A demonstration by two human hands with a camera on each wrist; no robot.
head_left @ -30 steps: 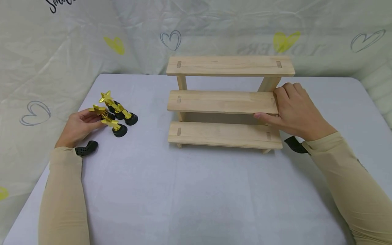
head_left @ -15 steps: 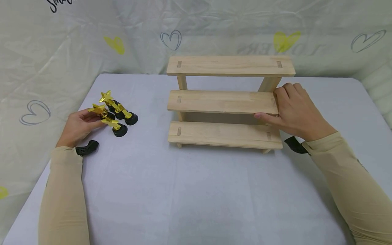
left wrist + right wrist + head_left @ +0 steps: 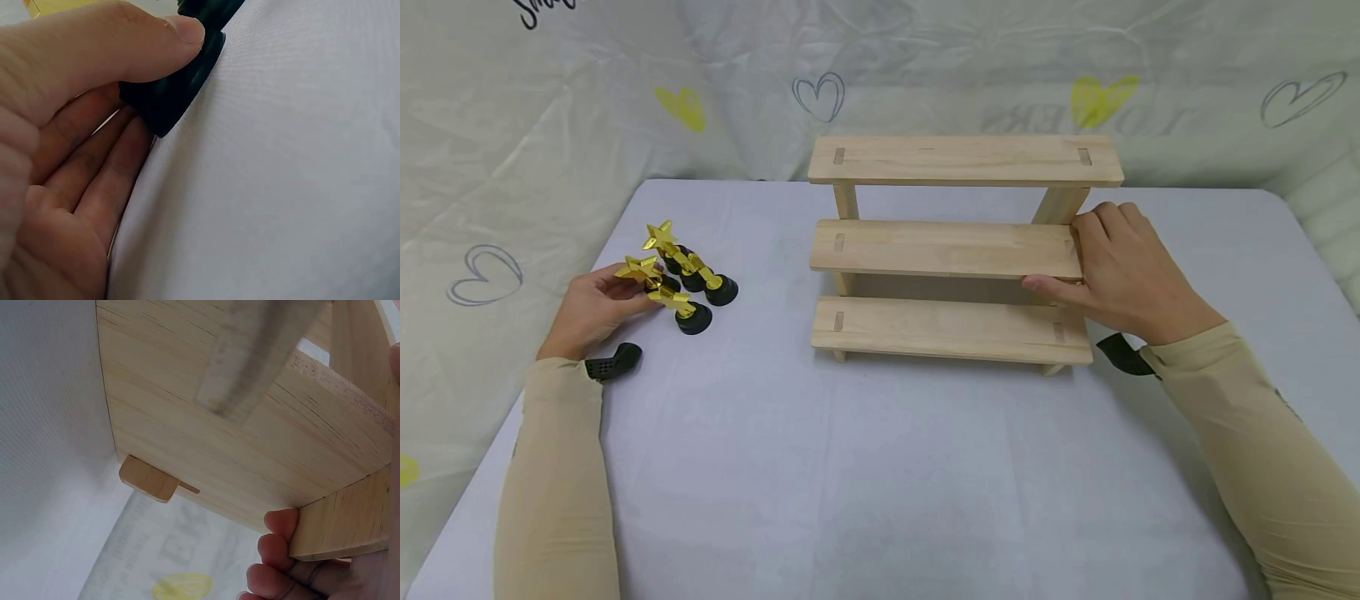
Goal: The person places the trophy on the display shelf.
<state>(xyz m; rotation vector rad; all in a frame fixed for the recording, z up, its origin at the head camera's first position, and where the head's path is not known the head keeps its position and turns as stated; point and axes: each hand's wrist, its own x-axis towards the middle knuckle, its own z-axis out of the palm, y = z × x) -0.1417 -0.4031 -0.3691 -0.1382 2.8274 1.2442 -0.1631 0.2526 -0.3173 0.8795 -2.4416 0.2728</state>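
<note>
At the left of the head view, my left hand [image 3: 595,307] pinches a small gold star trophy [image 3: 640,270] by its base. In the left wrist view the thumb presses one side of that black base [image 3: 172,94], with fingers along the other side. Several similar trophies with round black bases [image 3: 721,290] stand close beside it. My right hand [image 3: 1127,271] grips the right end of the middle shelf of a three-tier wooden display stand [image 3: 947,250]. Its thumb lies along the shelf's front edge; in the right wrist view, the fingers curl round the wood [image 3: 344,515].
A white cloth covers the table [image 3: 880,483]. Behind it hangs a pale curtain [image 3: 925,75] printed with hearts. Black devices sit at the left wrist [image 3: 613,363] and right wrist [image 3: 1123,355]. The stand's side panel [image 3: 206,425] fills much of the right wrist view.
The star of the trophy in my left hand has tilted slightly and shows more of its face. My right hand and the stand stay where they were.
</note>
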